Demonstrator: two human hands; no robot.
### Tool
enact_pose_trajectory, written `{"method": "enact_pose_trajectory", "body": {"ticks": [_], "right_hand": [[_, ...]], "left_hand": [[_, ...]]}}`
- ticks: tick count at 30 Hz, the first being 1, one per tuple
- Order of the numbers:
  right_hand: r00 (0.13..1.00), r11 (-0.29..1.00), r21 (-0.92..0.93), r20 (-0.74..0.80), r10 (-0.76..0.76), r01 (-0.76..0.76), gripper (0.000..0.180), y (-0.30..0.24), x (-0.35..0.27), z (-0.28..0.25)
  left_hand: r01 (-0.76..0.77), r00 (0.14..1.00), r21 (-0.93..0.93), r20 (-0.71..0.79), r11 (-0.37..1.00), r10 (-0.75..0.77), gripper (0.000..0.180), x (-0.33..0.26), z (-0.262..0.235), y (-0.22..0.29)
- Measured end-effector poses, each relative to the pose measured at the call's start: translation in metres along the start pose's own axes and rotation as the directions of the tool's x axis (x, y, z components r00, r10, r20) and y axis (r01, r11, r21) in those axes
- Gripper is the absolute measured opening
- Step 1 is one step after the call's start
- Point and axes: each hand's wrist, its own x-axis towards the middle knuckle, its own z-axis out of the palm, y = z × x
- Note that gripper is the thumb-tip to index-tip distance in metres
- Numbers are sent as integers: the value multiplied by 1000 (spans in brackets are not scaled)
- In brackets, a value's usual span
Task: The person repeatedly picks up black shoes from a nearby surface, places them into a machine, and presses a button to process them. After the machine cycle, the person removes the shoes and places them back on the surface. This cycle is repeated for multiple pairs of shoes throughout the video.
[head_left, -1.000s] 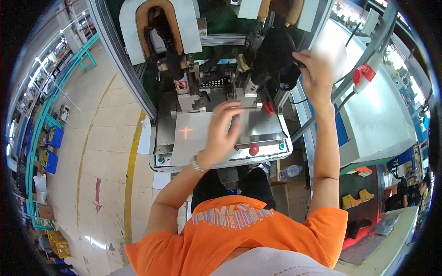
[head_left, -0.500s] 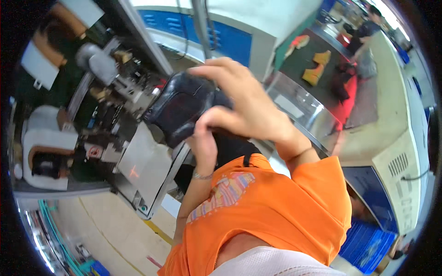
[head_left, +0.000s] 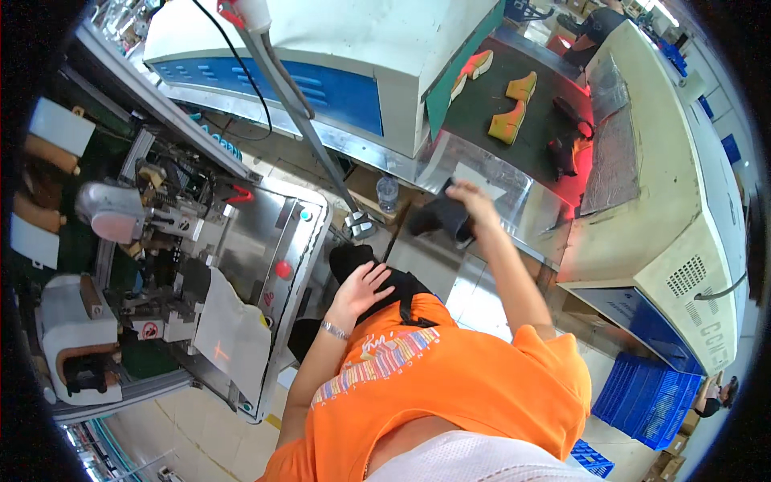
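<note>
A black shoe upper (head_left: 438,218) hangs from my right hand (head_left: 477,206), which grips it by its upper edge. Hand and upper are at the sheet-metal ledge (head_left: 522,210) in front of the conveyor belt (head_left: 482,108); motion blurs them slightly. My left hand (head_left: 361,294) holds nothing, its fingers apart, over my dark trousers. To its left stands a machine with a metal table (head_left: 249,241), a pale sheet (head_left: 230,337) with an orange cross of light draped over the front.
Yellow shoe parts (head_left: 514,108) and dark ones (head_left: 569,149) lie on the belt under red light. A slanted metal post (head_left: 301,120) rises beyond my hands. A clear bottle (head_left: 387,193) stands near its foot. Blue crates (head_left: 649,398) are stacked at right. Another person (head_left: 598,28) works far off.
My right hand has carried the black shoe upper from the machine side rightward toward the conveyor. My left hand has let go of it and lies open lower down. The view has swung right.
</note>
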Motion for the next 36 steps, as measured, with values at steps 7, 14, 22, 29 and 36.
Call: {"method": "enact_pose_trajectory", "body": {"ticks": [7,14,22,29,36], "right_hand": [[892,913,26,-227,-391,407,10,-143,250,-150],[783,786,-342,-184,-594,515,29,-121,273,-124],[745,903,-378,-538,-395,207,29,43,228,-243],[491,921,84,-862,-125,381,36,86,234,-417],[753,702,-638,-619,-224,-317,42,90,281,-439]], "left_hand": [[-254,951,263,-110,931,290,37,2,-5,49],[-351,911,384,-73,854,407,31,11,41,73],[-498,780,750,168,435,603,25,34,70,89],[-351,858,765,32,540,513,27,4,37,91],[-355,793,527,-268,772,547,30,-36,-21,56]]}}
